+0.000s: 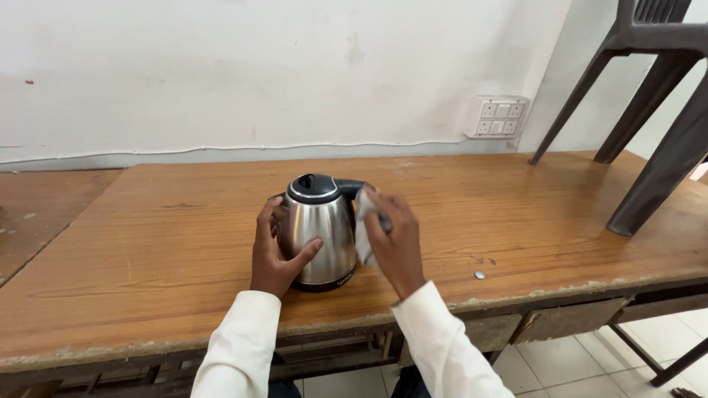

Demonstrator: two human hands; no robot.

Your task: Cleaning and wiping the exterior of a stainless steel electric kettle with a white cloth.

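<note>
Left hand (pixel 273 254) spread against the steel kettle (pixel 318 230) side, steadying it mid wooden table (pixel 147 250). Right hand (pixel 397 243) pinches a white cloth (pixel 363 228) pressed near the kettle's handle

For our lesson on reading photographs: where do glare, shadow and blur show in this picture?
Head view: soft, even light; the steel kettle carries bright streaks of glare; faint shadow at its base on the table; the right hand and cloth look slightly blurred; the left hand is sharp.
</note>
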